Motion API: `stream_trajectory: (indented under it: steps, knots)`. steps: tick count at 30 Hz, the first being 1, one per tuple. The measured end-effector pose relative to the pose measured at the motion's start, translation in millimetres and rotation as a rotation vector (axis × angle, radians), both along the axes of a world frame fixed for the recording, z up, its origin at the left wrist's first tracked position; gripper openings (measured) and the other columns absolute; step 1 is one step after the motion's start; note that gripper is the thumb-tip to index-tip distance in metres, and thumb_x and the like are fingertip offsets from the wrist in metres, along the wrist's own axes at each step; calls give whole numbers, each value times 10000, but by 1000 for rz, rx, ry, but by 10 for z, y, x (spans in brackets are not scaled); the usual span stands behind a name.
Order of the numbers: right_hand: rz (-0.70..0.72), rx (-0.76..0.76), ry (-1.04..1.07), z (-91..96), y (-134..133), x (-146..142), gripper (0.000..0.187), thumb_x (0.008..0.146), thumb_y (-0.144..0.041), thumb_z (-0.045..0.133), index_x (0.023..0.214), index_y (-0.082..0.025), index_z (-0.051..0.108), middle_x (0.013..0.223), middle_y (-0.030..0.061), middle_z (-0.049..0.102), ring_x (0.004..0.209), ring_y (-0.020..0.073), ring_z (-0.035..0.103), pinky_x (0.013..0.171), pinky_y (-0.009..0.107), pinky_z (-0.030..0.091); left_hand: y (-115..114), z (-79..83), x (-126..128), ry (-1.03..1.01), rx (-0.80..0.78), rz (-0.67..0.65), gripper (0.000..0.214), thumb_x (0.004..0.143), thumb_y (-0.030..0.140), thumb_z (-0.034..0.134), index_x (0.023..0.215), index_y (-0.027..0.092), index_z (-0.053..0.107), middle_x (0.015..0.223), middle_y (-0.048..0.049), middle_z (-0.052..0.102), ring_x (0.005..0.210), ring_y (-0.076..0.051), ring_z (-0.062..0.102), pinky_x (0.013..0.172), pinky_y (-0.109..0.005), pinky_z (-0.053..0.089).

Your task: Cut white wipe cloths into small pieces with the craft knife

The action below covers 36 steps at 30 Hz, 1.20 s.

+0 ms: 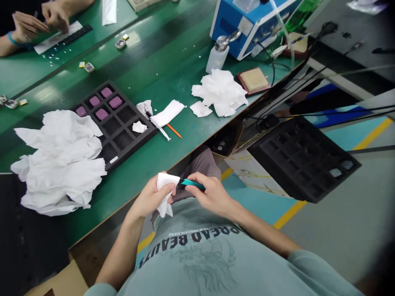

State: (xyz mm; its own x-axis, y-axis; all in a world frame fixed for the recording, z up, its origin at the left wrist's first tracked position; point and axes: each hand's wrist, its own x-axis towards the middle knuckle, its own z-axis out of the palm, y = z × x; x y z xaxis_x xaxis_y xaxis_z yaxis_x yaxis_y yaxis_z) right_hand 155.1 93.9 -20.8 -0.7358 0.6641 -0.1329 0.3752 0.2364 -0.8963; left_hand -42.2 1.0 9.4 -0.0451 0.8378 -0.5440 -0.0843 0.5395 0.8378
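Observation:
My left hand is closed round a small folded white wipe, held just off the near edge of the green bench. My right hand pinches a thin teal tool whose tip points into the wipe. Both hands hover over my lap, close together. On the bench beyond them lies a black foam tray with several purple parts in its far pockets and a scrap of wipe in one near pocket.
A big heap of crumpled white wipes lies left of the tray, another heap at the right. An orange stick, a pump bottle, a blue machine. A second black tray sits to the right. Another person's hands work far left.

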Motion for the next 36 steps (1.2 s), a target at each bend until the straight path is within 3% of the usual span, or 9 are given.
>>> stream_trajectory:
  steps: [4, 8, 11, 15, 20, 36]
  knots:
    - [-38, 31, 60, -150, -152, 89, 190, 984, -334, 566, 1056, -196, 674, 773, 6, 699, 590, 124, 567, 590, 250, 410, -141, -94, 198, 113, 4, 156, 294, 896, 443, 619, 812, 179, 521, 655, 43, 513, 491, -64, 344, 471, -192, 283]
    - [-13, 108, 111, -248, -227, 181, 237, 1015, -319, 536, 1116, -178, 698, 955, 69, 755, 783, 165, 679, 709, 270, 487, -225, -101, 416, 409, 21, 248, 290, 873, 409, 609, 722, 174, 533, 602, 47, 451, 543, -90, 355, 524, -217, 317]
    - [10, 134, 96, -285, -217, 222, 252, 1019, -319, 543, 1125, -184, 727, 922, 62, 756, 779, 162, 681, 716, 272, 491, -214, -80, 525, 508, 14, 282, 293, 835, 417, 627, 697, 163, 577, 609, 27, 507, 567, -107, 404, 552, -234, 354]
    - [-8, 182, 147, -327, -213, 259, 244, 1004, -325, 578, 1106, -190, 753, 819, 32, 730, 656, 123, 623, 628, 249, 457, -182, -38, 576, 482, -24, 279, 279, 804, 413, 642, 709, 153, 617, 632, 11, 549, 578, -118, 453, 559, -239, 379]
    - [-39, 283, 164, -379, -290, 366, 263, 1010, -343, 569, 1116, -197, 761, 729, 17, 701, 591, 105, 585, 568, 244, 419, -252, 9, 580, 418, -69, 230, 303, 789, 407, 659, 634, 172, 547, 583, 37, 459, 536, -98, 384, 511, -230, 325]
    - [1, 208, 160, -364, -372, 487, 239, 1004, -336, 579, 1071, -201, 765, 714, 10, 678, 595, 108, 577, 566, 244, 414, -308, 12, 494, 242, -229, 61, 331, 736, 420, 658, 608, 215, 433, 495, 77, 372, 475, -80, 310, 463, -226, 251]
